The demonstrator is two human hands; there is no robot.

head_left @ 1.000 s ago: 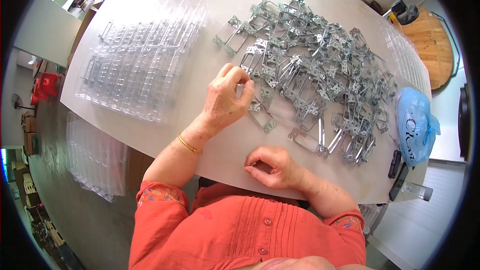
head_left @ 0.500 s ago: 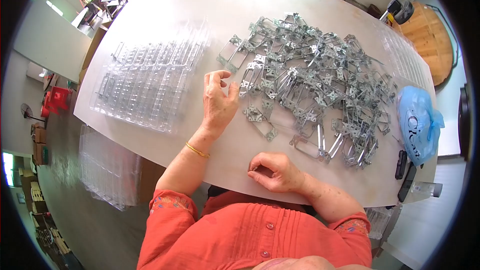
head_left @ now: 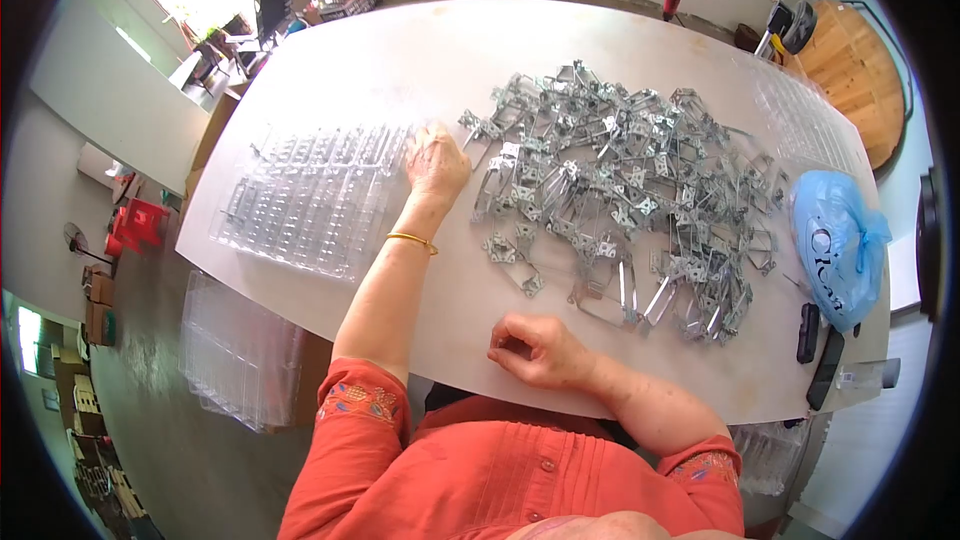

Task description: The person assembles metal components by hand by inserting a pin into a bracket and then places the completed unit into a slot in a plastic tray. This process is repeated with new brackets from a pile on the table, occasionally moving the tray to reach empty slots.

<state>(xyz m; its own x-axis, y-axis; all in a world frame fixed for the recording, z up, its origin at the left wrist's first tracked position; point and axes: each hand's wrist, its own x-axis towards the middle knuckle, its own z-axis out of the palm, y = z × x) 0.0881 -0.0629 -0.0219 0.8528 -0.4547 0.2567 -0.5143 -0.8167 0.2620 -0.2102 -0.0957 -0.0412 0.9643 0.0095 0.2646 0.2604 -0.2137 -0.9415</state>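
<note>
My left hand [head_left: 438, 162] is over the right edge of a stack of clear plastic trays [head_left: 310, 205] with rows of small moulded pockets. Its fingers are bent down and close together, the tips hidden from me, so anything they pinch does not show. Just right of that hand begins a wide heap of metal brackets [head_left: 625, 155], thin frames with punched plates at their ends. Loosely curled, my right hand [head_left: 540, 348] rests at the near edge of the white table [head_left: 450, 305], below the heap. A dark hollow shows inside its curl, with nothing visible in it.
A blue plastic bag [head_left: 838, 250] sits at the table's right side, above a black object [head_left: 807, 332] and a clear bottle [head_left: 868, 375]. More clear trays [head_left: 805, 120] lie at the far right. Another tray stack [head_left: 240, 350] stands below the table's left edge.
My left hand has gone from a raised, spread pose beside the brackets to bent fingers at the trays' right edge. My right hand stays curled in place. The view has tilted up slightly.
</note>
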